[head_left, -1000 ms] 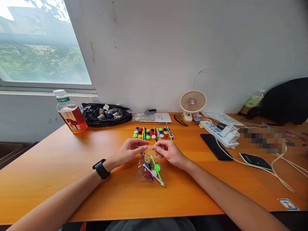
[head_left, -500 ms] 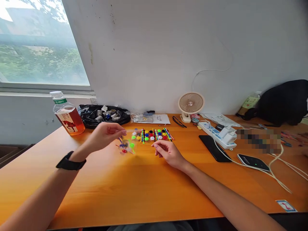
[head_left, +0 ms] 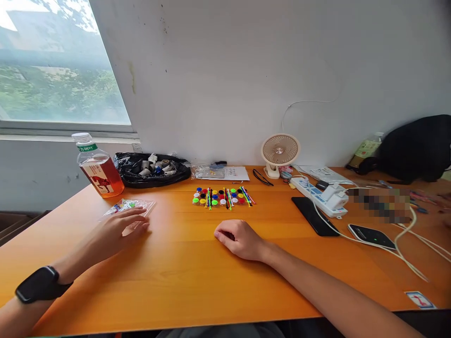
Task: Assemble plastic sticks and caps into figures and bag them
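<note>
My left hand (head_left: 120, 230) lies over the near edge of a clear plastic bag (head_left: 150, 207) on the left of the table. Its fingers are stretched out and loosely apart, not gripping the bag. Several small coloured plastic pieces show inside the bag, partly behind the fingers. My right hand (head_left: 241, 239) rests on the table in a loose fist, with nothing visible in it. Beyond it lie rows of coloured round discs (head_left: 214, 203) alternating with bundles of thin coloured sticks (head_left: 229, 199).
A bottle of amber drink (head_left: 102, 173) stands at the left, beside a black bag of grey tubes (head_left: 151, 171). Behind are a paper sheet (head_left: 237, 173) and a small fan (head_left: 281, 151). A black phone (head_left: 313, 216), power strip (head_left: 317, 197) and white cables lie right.
My left hand has moved left and down with the clear bag, set it on the table and let go. My right hand has drawn slightly nearer and curled closed.
</note>
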The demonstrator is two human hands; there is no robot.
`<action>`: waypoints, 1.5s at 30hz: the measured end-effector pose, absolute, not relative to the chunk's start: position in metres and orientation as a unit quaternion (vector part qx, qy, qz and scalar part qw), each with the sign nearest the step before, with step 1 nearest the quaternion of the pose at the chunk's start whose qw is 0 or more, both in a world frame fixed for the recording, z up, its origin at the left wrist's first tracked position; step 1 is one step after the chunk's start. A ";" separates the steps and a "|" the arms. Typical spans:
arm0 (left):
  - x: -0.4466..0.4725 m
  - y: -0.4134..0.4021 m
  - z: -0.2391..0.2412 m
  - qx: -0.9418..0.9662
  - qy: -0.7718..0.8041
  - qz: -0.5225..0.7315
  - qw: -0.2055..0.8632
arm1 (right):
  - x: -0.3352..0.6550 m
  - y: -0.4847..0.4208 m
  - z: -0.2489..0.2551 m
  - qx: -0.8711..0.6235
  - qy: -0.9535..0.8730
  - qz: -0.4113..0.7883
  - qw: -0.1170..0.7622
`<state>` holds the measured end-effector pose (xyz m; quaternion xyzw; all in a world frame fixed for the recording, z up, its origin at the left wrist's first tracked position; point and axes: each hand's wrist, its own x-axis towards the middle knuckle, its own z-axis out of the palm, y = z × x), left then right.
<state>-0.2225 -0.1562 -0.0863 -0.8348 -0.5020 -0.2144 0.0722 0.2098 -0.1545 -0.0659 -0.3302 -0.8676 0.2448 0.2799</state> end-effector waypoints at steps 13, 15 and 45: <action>-0.097 -0.167 -0.063 -0.911 -0.363 -0.194 -0.025 | 0.229 -0.104 -0.043 -0.363 -0.870 0.079 0.323; -0.083 -0.159 -0.060 -0.918 -0.345 -0.194 -0.023 | 0.241 -0.069 -0.033 -0.414 -0.851 0.042 0.319; -0.078 -0.128 -0.069 -0.877 -0.427 -0.187 -0.118 | 0.235 0.037 -0.030 -0.492 -0.836 0.233 0.073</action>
